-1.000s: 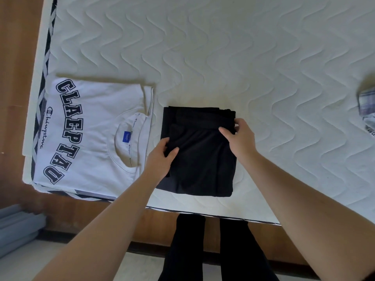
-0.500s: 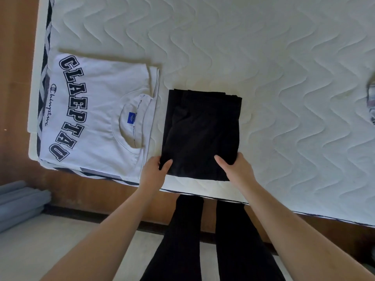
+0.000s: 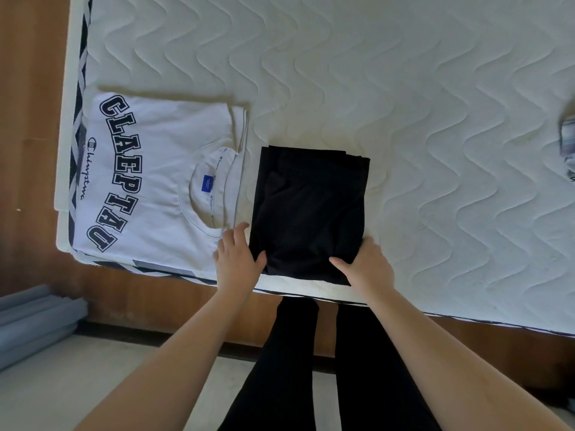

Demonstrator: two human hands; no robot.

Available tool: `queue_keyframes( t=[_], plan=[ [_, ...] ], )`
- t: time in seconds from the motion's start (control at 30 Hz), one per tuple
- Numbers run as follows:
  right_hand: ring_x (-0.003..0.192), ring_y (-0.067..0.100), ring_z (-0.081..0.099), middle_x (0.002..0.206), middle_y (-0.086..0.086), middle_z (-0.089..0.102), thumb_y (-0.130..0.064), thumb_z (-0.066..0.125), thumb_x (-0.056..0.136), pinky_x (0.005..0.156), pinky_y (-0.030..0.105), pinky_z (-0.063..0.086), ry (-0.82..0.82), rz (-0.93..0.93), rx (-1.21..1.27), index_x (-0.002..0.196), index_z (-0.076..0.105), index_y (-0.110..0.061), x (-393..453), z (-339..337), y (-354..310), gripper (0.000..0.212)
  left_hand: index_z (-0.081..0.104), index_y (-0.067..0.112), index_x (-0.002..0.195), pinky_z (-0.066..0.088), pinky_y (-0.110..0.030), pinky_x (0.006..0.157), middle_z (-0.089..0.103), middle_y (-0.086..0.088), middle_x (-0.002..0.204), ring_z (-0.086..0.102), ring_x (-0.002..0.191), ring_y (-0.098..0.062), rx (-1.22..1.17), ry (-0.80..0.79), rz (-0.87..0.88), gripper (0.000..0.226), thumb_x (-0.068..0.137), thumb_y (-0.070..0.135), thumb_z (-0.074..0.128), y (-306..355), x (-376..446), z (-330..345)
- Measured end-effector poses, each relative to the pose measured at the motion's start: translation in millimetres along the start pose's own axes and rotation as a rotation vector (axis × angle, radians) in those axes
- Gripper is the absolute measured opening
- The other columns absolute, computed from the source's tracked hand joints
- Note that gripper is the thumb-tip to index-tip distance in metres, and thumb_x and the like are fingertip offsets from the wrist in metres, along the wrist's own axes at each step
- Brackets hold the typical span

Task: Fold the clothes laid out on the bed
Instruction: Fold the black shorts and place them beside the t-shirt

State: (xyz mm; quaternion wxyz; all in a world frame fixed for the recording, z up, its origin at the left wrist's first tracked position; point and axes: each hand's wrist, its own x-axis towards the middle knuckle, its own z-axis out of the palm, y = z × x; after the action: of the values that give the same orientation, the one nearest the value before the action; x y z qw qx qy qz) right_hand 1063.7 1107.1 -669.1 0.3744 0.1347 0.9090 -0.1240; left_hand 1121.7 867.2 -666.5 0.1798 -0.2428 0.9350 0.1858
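Black garment [image 3: 308, 213], folded to a compact rectangle, lying near the front edge of the mattress [image 3: 404, 88], a little left of centre. Near short edge of the fold sits between both hands. Left hand [image 3: 238, 259] at the near-left corner: thumb lying on top of the black fabric, fingers extended along the left side edge, fingertips [image 3: 242, 227] reaching into the narrow gap toward the white T-shirt [image 3: 149, 178]. Fingers fairly straight and close together; cannot tell whether any are tucked under the fold. Right hand [image 3: 367, 264] at the near-right corner: thumb stretched leftward across the top of the fabric, fingers running up along the right side edge, loosely together, tips partly hidden against the cloth. Looks like a thumb-over grip on each corner, but underside contact not visible. White T-shirt already folded, lying flat just beside the black garment on the left, dark block lettering and blue neck label facing up, close to the front-left corner of the mattress and slightly overhanging the patterned edge. Plaid fabric [image 3: 567, 135] barely visible at the far right edge of the mattress, well apart from both hands. Quilted wave pattern on the mattress top. Wooden bed frame [image 3: 174, 303] below the front edge, grey bundle [image 3: 37, 325] on the floor at lower left, black-clad legs [image 3: 295, 368] standing against the frame.
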Motion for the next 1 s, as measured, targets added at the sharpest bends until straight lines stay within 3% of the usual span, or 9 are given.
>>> queue_keyframes(
  t=[0.07,0.13,0.2,0.43,0.53,0.6,0.73,0.83,1.0],
  plan=[
    [0.112,0.031,0.053,0.126,0.012,0.051,-0.065,0.064,0.079,0.089,0.042,0.046,0.266,-0.155,-0.014,0.138,0.036,-0.013,-2.8,-4.1,-3.0,0.083,0.041,0.014,0.140,0.037,-0.049,0.107,0.042,-0.011,0.142,0.041,0.132,-0.029,0.037,0.150,0.244,0.057,0.087,0.026,0.061,6.8,2.4,-1.0],
    [0.133,0.028,0.040,0.146,0.011,0.039,-0.060,0.055,0.089,0.106,0.043,0.037,0.494,-0.397,0.007,0.150,0.024,-0.015,-0.2,-6.6,-10.1,0.082,0.037,0.014,0.147,0.029,-0.046,0.114,0.032,-0.009,0.155,0.029,0.144,-0.025,0.118,0.180,0.502,0.055,0.095,0.028,0.049,17.2,9.0,5.6],
    [0.147,0.023,0.023,0.159,0.006,0.024,-0.049,0.043,0.099,0.117,0.042,0.025,0.549,-0.604,-0.073,0.155,0.017,-0.015,9.9,-5.5,-21.0,0.071,0.025,0.018,0.154,0.021,-0.046,0.119,0.019,-0.007,0.162,0.015,0.150,-0.023,0.247,0.128,0.666,0.055,0.103,0.036,0.035,29.9,21.8,15.3],
    [0.151,0.017,0.003,0.165,0.000,-0.004,-0.050,0.032,0.101,0.122,0.041,0.016,0.262,-0.787,-0.397,0.157,0.004,-0.019,81.1,-27.7,-18.7,0.070,-0.001,0.021,0.157,0.007,-0.046,0.122,-0.001,-0.002,0.165,0.000,0.151,-0.021,0.437,-0.031,0.495,0.065,0.101,0.054,0.006,36.0,60.8,32.2],
    [0.151,0.012,-0.005,0.163,-0.005,-0.014,-0.051,0.029,0.101,0.122,0.037,0.013,0.121,-0.796,-0.400,0.156,-0.003,-0.024,92.5,-43.8,-22.9,0.069,-0.006,0.022,0.156,0.000,-0.045,0.121,-0.006,-0.002,0.165,-0.005,0.151,-0.021,0.478,-0.123,0.474,0.067,0.100,0.055,0.008,47.6,67.2,26.5],
    [0.151,0.013,-0.001,0.164,-0.005,-0.010,-0.047,0.031,0.102,0.122,0.036,0.012,0.063,-0.775,-0.386,0.157,0.001,-0.023,85.1,-57.1,-30.5,0.067,0.001,0.022,0.157,0.002,-0.045,0.121,0.000,-0.003,0.165,0.000,0.151,-0.022,0.494,-0.178,0.473,0.068,0.100,0.055,0.018,57.2,68.3,13.5],
    [0.149,0.019,0.015,0.164,0.003,0.005,-0.038,0.040,0.102,0.117,0.036,0.025,0.098,-0.664,-0.324,0.156,0.012,-0.016,42.7,-95.4,-40.9,0.065,0.015,0.024,0.155,0.011,-0.045,0.120,0.016,-0.002,0.163,0.014,0.149,-0.021,0.452,-0.213,0.522,0.063,0.101,0.050,0.031,79.6,60.3,-34.6],
    [0.149,0.022,0.014,0.164,0.005,0.006,-0.038,0.037,0.103,0.117,0.037,0.025,0.148,-0.587,-0.334,0.156,0.011,-0.015,-1.8,-127.0,-35.3,0.064,0.012,0.026,0.155,0.010,-0.044,0.121,0.013,-0.001,0.163,0.010,0.150,-0.021,0.493,-0.184,0.576,0.062,0.101,0.049,0.032,94.6,41.3,-78.8],
    [0.143,0.025,0.030,0.164,0.006,0.009,-0.040,0.036,0.103,0.115,0.037,0.026,0.289,-0.547,-0.293,0.155,0.020,-0.015,-70.7,-191.0,-3.2,0.060,0.010,0.029,0.156,0.002,-0.042,0.121,0.012,-0.001,0.164,0.005,0.151,-0.020,0.541,-0.041,0.668,0.061,0.102,0.049,0.030,121.8,10.1,-170.5]
  ],
)
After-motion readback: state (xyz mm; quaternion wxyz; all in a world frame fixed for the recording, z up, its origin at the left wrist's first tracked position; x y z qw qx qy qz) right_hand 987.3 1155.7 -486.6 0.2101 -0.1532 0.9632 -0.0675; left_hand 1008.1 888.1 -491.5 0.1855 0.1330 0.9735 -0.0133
